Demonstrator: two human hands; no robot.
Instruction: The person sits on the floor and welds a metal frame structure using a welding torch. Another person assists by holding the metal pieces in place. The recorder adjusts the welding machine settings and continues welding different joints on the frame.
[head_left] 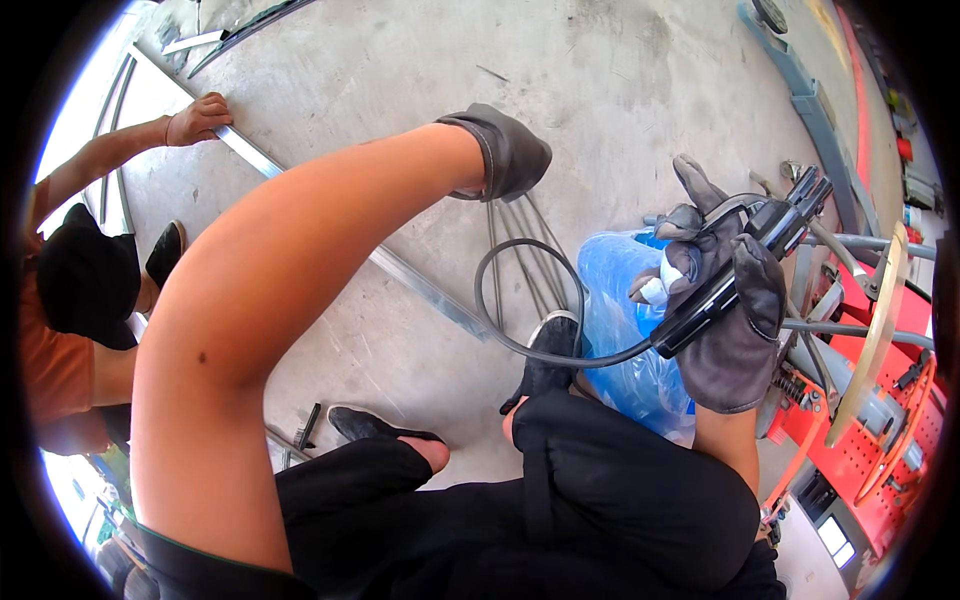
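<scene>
My right hand, in a dark grey work glove, grips a black electrode holder. Its jaws point up and right, and a black cable loops from its lower end across the floor. One gloved finger sticks out away from the handle. A whitish patch shows on another finger. My left hand, gloved too, is bent down at the wrist in the upper middle; its fingers are hidden. Several thin metal rods fan out below it, and I cannot tell whether it holds them.
A long metal bar slants across the concrete floor. A co-worker's bare hand rests on its far left part. A blue plastic-wrapped container stands between my right foot and right hand. Red equipment fills the right side; a brush lies near my left shoe.
</scene>
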